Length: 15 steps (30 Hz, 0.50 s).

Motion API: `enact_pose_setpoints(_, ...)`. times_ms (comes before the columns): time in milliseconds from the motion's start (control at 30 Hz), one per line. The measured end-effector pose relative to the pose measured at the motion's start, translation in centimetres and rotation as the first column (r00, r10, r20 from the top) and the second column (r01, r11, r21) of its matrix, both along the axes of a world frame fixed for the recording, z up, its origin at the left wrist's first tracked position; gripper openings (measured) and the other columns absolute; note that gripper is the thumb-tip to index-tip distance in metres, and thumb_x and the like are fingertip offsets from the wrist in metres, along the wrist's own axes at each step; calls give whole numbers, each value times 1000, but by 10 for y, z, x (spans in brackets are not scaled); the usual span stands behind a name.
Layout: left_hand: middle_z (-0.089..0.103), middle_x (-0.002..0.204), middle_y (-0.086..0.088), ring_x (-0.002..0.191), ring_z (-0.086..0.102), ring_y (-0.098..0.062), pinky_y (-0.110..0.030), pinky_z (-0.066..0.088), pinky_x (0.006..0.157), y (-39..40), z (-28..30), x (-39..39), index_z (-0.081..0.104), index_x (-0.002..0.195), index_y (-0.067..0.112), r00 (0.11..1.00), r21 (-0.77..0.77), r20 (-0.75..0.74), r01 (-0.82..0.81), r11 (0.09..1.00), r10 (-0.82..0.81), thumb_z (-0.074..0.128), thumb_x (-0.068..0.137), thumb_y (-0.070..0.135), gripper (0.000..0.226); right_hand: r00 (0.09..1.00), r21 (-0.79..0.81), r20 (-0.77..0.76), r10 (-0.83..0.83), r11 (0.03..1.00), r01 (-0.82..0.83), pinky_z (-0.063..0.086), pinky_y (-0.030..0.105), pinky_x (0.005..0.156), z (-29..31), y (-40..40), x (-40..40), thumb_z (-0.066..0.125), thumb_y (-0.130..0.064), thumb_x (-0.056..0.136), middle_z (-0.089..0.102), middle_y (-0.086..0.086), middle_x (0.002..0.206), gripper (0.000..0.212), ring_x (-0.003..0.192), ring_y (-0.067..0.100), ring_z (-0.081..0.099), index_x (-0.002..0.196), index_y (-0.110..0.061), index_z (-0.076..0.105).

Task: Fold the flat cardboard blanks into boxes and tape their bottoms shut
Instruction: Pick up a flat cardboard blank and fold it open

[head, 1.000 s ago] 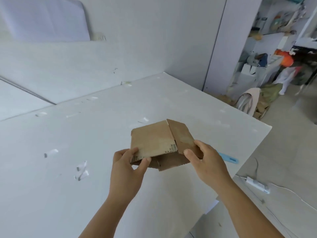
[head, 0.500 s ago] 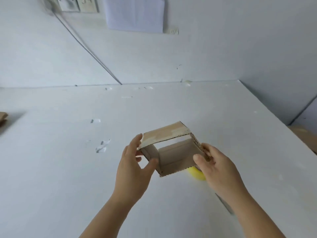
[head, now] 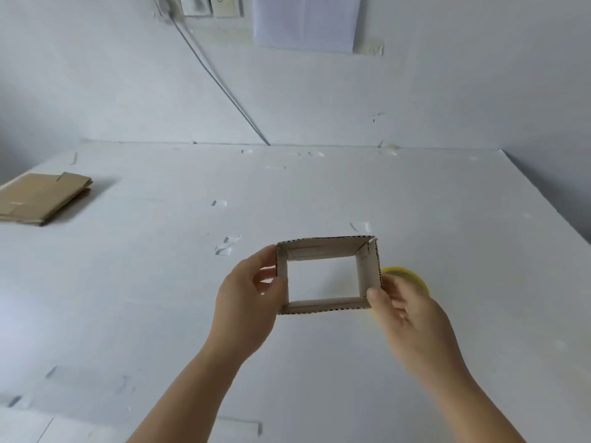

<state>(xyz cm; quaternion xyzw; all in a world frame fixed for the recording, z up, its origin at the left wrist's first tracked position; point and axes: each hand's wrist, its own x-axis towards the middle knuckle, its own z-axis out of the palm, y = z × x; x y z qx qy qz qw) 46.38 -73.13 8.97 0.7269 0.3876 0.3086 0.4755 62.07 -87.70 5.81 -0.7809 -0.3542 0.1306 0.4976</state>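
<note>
At frame centre, the left hand (head: 248, 302) and right hand (head: 411, 310) each pinch a side of an opened cardboard box (head: 327, 274), held above the white table (head: 447, 203) as an open-ended rectangular sleeve. A yellow tape roll (head: 407, 276) lies just behind the right hand. Flat cardboard blanks (head: 41, 196) are stacked far left.

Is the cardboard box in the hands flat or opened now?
Opened. The cardboard box forms a rectangular tube, with the white table visible through it. Left hand and right hand grip its sides.
</note>
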Motion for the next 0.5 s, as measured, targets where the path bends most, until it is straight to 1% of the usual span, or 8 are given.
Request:
enact_pose_setpoints(33, 68, 105, 15, 76, 63, 5, -6, 41, 55, 2, -2, -2, 64, 118, 31, 1000, 7, -28, 13, 1000, -13, 57, 88, 9, 39, 1000, 5, -4, -11, 1000, 11, 43, 4, 70, -1, 0, -3, 57, -43, 88, 66, -11, 97, 21, 86, -5, 62, 101, -27, 63)
enact_pose_setpoints(100, 69, 101, 16, 74, 63, 5, -7, 42, 57, 5, -6, -4, 64, 116, 29, 998, 7, -61, 27, 1000, -26, 60, 87, 11, 34, 1000, -7, 15, -24, 1000, 24, 42, 4, 69, -1, -1, -7, 59, -35, 89, 67, -11, 95, 16, 84, -6, 61, 103, -30, 63)
enact_pose_setpoints(200, 69, 95, 16, 82, 63, 6, -5, 43, 64, 12, -11, -4, 64, 107, 23, 998, -16, -63, -8, 1000, 7, 64, 88, 20, 19, 999, -56, 37, -14, 998, 16, 43, 6, 70, 0, 1, -9, 52, -52, 86, 67, -10, 91, 32, 83, -2, 62, 108, -32, 64)
enact_pose_setpoints(267, 69, 94, 17, 86, 62, 5, -4, 41, 67, 16, -15, -2, 67, 101, 25, 995, -16, -94, 32, 999, -33, 59, 91, 26, 13, 999, -96, 49, 8, 995, -3, 43, 8, 71, -3, 4, -7, 45, -57, 80, 66, -9, 93, 45, 86, 0, 61, 114, -33, 62)
enact_pose_setpoints(333, 68, 105, 18, 97, 61, 7, -6, 44, 79, 19, -23, -3, 67, 108, 27, 986, -36, -91, 139, 990, -141, 54, 94, 32, 20, 997, -122, 76, 20, 993, -11, 44, 11, 70, -10, 5, -5, 48, -57, 81, 63, -4, 96, 49, 87, 4, 60, 121, -31, 59)
enact_pose_setpoints(400, 62, 123, 18, 113, 57, 3, -17, 46, 94, 20, -33, -8, 63, 122, 29, 965, -53, -68, 252, 966, -255, 58, 92, 35, 31, 997, -127, 82, 2, 992, 8, 43, 10, 69, -15, 5, -5, 61, -46, 86, 62, 2, 102, 46, 89, 14, 61, 128, -26, 56)
enact_pose_setpoints(433, 57, 130, 20, 118, 54, 2, -20, 45, 98, 21, -38, -10, 59, 127, 30, 953, -34, -75, 291, 956, -292, 62, 89, 34, 38, 997, -110, 70, -9, 994, 17, 42, 5, 68, -16, 5, -5, 65, -35, 87, 60, -2, 107, 46, 91, 15, 62, 130, -24, 55)
enact_pose_setpoints(500, 48, 135, 26, 120, 49, 7, -16, 43, 98, 22, -47, -14, 53, 132, 33, 942, 57, -128, 320, 946, -311, 69, 84, 30, 50, 998, -65, 56, -32, 997, 36, 37, -3, 70, -21, 3, -7, 67, -19, 86, 55, -15, 114, 49, 95, 12, 62, 133, -22, 53)
